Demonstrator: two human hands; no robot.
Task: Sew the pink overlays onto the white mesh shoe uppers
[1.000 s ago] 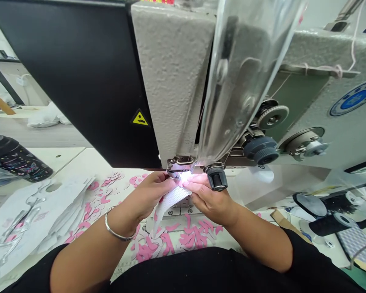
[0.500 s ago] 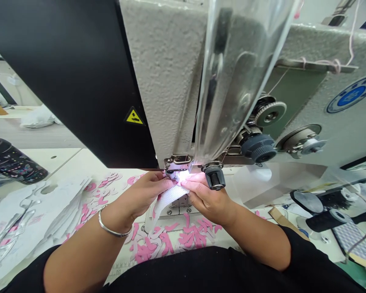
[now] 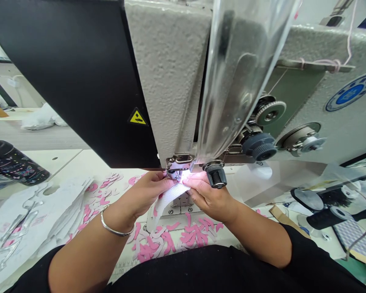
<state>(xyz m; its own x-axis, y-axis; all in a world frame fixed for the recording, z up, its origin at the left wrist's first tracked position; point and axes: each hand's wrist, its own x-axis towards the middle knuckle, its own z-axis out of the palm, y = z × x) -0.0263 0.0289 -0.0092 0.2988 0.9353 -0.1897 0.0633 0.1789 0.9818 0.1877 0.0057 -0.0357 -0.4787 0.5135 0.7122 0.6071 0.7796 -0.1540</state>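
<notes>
Under the needle area of a grey sewing machine (image 3: 171, 73) lies a white perforated piece of fabric (image 3: 169, 198), lit brightly by the machine lamp. My left hand (image 3: 149, 189), with a silver bangle at the wrist, pinches the fabric's left side close to the presser foot (image 3: 174, 174). From the other side my right hand (image 3: 210, 197) grips it with thumb and fingers close together. A strip of the fabric hangs toward me between the hands. The fingertips near the needle are partly washed out by glare.
Many pink and white cut pieces (image 3: 189, 236) lie scattered across the table. To the left are stacked white sheets (image 3: 49, 211) and a dark patterned bottle (image 3: 15, 162). A black thread spool (image 3: 326, 218) lies at right. The machine head fills the space above my hands.
The whole view has shifted very slightly. Both hands keep their hold on the fabric at the presser foot, with hardly any visible movement.
</notes>
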